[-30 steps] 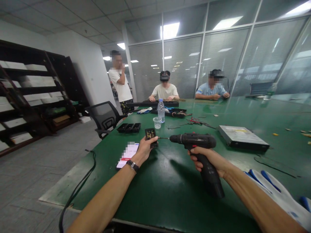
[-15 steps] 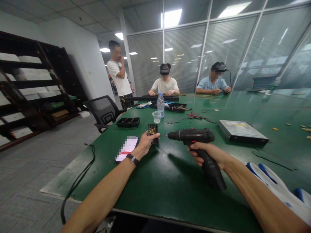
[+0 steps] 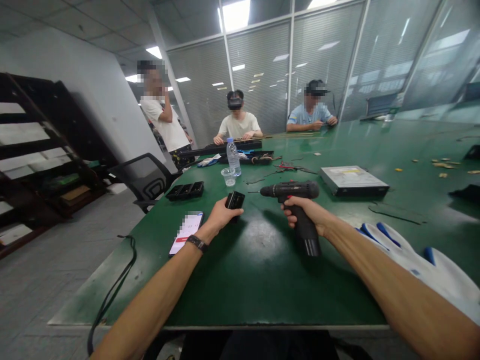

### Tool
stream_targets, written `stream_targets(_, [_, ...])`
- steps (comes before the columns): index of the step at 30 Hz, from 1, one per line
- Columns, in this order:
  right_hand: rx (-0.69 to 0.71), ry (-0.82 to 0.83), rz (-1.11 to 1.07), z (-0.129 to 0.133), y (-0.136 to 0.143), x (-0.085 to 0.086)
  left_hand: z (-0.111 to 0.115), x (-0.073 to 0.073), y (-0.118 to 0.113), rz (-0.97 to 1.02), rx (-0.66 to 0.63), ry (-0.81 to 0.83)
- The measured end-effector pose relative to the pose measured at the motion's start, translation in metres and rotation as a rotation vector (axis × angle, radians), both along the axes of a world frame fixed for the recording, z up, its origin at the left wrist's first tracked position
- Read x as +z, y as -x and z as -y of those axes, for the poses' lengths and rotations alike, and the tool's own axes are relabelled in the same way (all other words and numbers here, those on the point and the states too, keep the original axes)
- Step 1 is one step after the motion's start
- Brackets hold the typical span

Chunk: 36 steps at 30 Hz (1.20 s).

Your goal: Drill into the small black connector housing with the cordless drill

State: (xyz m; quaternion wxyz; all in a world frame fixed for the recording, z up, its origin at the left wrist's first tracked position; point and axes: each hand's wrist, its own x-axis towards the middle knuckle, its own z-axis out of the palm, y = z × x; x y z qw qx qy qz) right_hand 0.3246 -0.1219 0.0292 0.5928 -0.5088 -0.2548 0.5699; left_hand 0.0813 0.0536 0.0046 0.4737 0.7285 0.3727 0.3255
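Observation:
A small black box (image 3: 235,200) is gripped in my left hand (image 3: 220,216), thumb along its near side, with a plain dark face turned up. My right hand (image 3: 305,215) is wrapped round the handle of a black cordless drill (image 3: 290,190). The drill's thin bit points left toward the box, with a gap between them. Left of my left hand lies a phone (image 3: 186,232) with a lit screen. Beyond it sits a black tray with compartments (image 3: 185,190).
A clear cup (image 3: 228,177) and a water bottle (image 3: 233,159) stand beyond the box. To the right are a disc drive (image 3: 352,181) and white-and-blue gloves (image 3: 416,265). A black cable (image 3: 116,280) hangs over the left edge. Several people are across the table (image 3: 240,300).
The box has turned in my left hand, so its brass-coloured inside no longer shows. The drill bit has drawn away from it to the right. The view has swung to the right.

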Motion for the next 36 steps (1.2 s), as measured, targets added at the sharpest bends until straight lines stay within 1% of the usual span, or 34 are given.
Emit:
stream_targets(3, [-0.04,-0.012,-0.023,-0.004,-0.004,-0.004,-0.003,0.011,-0.017,-0.211,-0.047,-0.158])
stream_targets(5, [-0.057,-0.018,-0.036,-0.005,-0.007,-0.004,-0.006,0.02,-0.03,-0.375,-0.114,-0.274])
stream_targets(8, [-0.089,-0.03,-0.044,-0.006,-0.012,-0.005,-0.01,0.036,-0.05,-0.618,-0.261,-0.373])
stream_targets(11, [-0.118,-0.042,-0.048,-0.006,-0.017,-0.005,-0.012,0.05,-0.063,-0.774,-0.354,-0.432])
stream_targets(13, [-0.128,-0.044,-0.051,-0.006,-0.018,-0.005,-0.014,0.057,-0.066,-0.831,-0.371,-0.459])
stream_targets(16, [-0.134,-0.042,-0.061,-0.007,-0.019,-0.005,-0.02,0.065,-0.062,-0.937,-0.378,-0.532])
stream_targets(18, [-0.136,-0.04,-0.071,-0.007,-0.019,-0.005,-0.024,0.072,-0.057,-1.049,-0.376,-0.63])
stream_targets(20, [-0.132,-0.039,-0.084,-0.008,-0.019,-0.007,-0.027,0.081,-0.052,-1.182,-0.389,-0.762])
stream_targets(23, [-0.114,-0.035,-0.103,-0.01,-0.019,-0.008,-0.023,0.094,-0.046,-1.338,-0.421,-0.899])
stream_targets(25, [-0.106,-0.027,-0.106,-0.011,-0.02,-0.009,-0.015,0.101,-0.045,-1.396,-0.428,-1.006])
stream_targets(27, [-0.1,-0.021,-0.101,-0.011,-0.02,-0.009,-0.005,0.103,-0.047,-1.384,-0.439,-1.157])
stream_targets(28, [-0.096,-0.019,-0.098,-0.011,-0.02,-0.009,0.0,0.103,-0.048,-1.399,-0.45,-1.19])
stream_targets(30, [-0.091,-0.017,-0.091,-0.01,-0.02,-0.008,0.007,0.102,-0.052,-1.415,-0.483,-1.228])
stream_targets(32, [-0.09,-0.015,-0.084,-0.01,-0.019,-0.007,0.009,0.101,-0.055,-1.415,-0.504,-1.235])
stream_targets(36, [-0.098,-0.013,-0.071,-0.007,-0.017,-0.003,0.004,0.102,-0.052,-1.379,-0.52,-1.247])
